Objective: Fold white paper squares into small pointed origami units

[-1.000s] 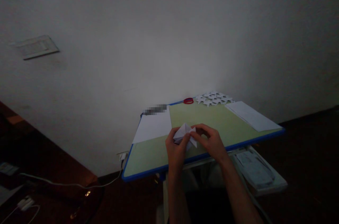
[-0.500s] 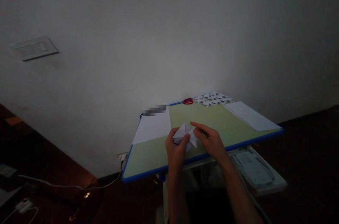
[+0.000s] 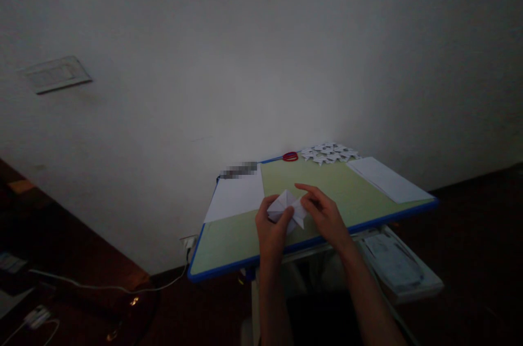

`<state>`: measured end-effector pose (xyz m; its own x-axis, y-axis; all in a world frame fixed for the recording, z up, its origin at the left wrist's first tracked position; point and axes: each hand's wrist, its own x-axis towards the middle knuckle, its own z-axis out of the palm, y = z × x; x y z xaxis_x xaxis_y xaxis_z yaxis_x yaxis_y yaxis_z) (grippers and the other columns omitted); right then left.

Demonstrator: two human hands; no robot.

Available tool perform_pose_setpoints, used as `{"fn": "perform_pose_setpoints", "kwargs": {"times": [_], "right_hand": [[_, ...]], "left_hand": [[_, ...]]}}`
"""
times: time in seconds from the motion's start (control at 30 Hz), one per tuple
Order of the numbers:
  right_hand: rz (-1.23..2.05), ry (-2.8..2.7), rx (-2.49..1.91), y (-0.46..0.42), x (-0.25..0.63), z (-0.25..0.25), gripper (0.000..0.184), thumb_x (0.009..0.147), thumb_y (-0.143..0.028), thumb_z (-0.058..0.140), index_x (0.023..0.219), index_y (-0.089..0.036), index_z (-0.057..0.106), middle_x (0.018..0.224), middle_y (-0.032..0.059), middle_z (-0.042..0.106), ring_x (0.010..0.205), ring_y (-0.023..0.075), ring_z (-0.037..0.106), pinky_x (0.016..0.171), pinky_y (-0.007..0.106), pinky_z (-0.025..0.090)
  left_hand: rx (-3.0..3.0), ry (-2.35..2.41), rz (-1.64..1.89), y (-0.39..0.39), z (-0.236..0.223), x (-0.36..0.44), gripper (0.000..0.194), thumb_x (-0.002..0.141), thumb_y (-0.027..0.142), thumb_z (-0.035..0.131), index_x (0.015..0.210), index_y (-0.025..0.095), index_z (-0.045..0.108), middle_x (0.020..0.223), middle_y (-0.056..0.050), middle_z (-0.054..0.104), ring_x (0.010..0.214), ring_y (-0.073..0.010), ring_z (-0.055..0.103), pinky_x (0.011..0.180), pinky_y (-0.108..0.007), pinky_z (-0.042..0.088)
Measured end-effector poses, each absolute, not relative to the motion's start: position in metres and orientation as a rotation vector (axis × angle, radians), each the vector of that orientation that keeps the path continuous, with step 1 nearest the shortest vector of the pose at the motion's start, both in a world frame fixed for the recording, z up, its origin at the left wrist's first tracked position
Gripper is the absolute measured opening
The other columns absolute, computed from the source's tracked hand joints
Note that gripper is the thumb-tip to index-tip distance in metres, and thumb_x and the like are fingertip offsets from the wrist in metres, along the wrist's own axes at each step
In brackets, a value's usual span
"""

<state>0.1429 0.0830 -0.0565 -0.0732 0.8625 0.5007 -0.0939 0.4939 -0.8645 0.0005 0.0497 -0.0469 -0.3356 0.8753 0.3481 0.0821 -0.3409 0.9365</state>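
Note:
A piece of white folded paper, with several pointed flaps and creases, is held over the near part of the green table. My left hand grips it from the left, thumb pressed on its front face and fingers behind. At the paper's right side, the thumb and a bent finger of my right hand close on the edge of a flap. The index finger of that hand sticks out above the paper, touching nothing. The fingers behind the paper are hidden.
On the green tabletop with a blue rim lie a white sheet at left and stacked paper at right. Red-handled scissors and several folded white paper pieces lie along the back, by the wall. An open drawer juts out below right.
My right hand has shifted very slightly, and its index finger has risen a little away from the paper. The left hand keeps its grip on the folded paper.

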Motion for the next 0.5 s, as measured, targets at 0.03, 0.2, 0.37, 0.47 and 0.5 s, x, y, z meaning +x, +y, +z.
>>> {"fn": "perform_pose_setpoints", "kwargs": {"times": [0.03,0.2,0.37,0.47,0.5], "right_hand": [[0.915,-1.425,-0.725,0.0829,0.1426,-0.0562,0.038,0.093,-0.035,0.058,0.128,-0.022,0.066,0.077,-0.002,0.058,0.071,0.0158,0.056,0.065,0.026,0.046],[0.93,-1.444,-0.731,0.0818,0.1424,-0.0543,0.04,0.089,-0.038,0.065,0.125,-0.021,0.068,0.08,-0.0011,0.059,0.073,0.0163,0.058,0.069,0.027,0.049],[0.866,-1.526,-0.748,0.0843,0.1431,-0.0572,0.021,0.087,-0.035,0.068,0.101,-0.02,0.072,0.081,0.0014,0.065,0.072,0.0177,0.06,0.071,0.029,0.05],[0.889,-1.5,-0.723,0.0851,0.142,-0.0581,0.016,0.087,-0.036,0.069,0.092,-0.021,0.067,0.084,0.002,0.068,0.074,0.0181,0.062,0.07,0.029,0.051],[0.904,-1.481,-0.708,0.085,0.1414,-0.058,0.016,0.086,-0.037,0.07,0.09,-0.022,0.066,0.084,0.0018,0.068,0.075,0.0184,0.063,0.07,0.029,0.051]], "left_hand": [[1.296,1.294,1.731,0.0498,-0.0472,0.0003,0.038,0.07,0.031,0.082,0.102,0.017,0.067,0.08,-0.002,0.072,0.068,-0.0164,0.066,0.063,-0.024,0.052],[1.317,1.276,1.708,0.0502,-0.0479,-0.0008,0.038,0.073,0.033,0.082,0.104,0.017,0.066,0.082,-0.002,0.072,0.071,-0.0169,0.067,0.064,-0.024,0.052],[1.295,1.25,1.708,0.0486,-0.0437,0.0028,0.054,0.07,0.034,0.085,0.117,0.018,0.062,0.075,0.001,0.069,0.064,-0.0146,0.065,0.059,-0.021,0.048],[1.177,1.144,1.739,0.0485,-0.0425,0.0056,0.075,0.069,0.035,0.087,0.133,0.02,0.051,0.082,-0.002,0.074,0.068,-0.0169,0.069,0.063,-0.024,0.052],[1.146,1.102,1.755,0.0487,-0.0426,0.0062,0.079,0.069,0.035,0.087,0.136,0.02,0.047,0.087,-0.005,0.075,0.072,-0.0185,0.072,0.067,-0.026,0.054]]}}
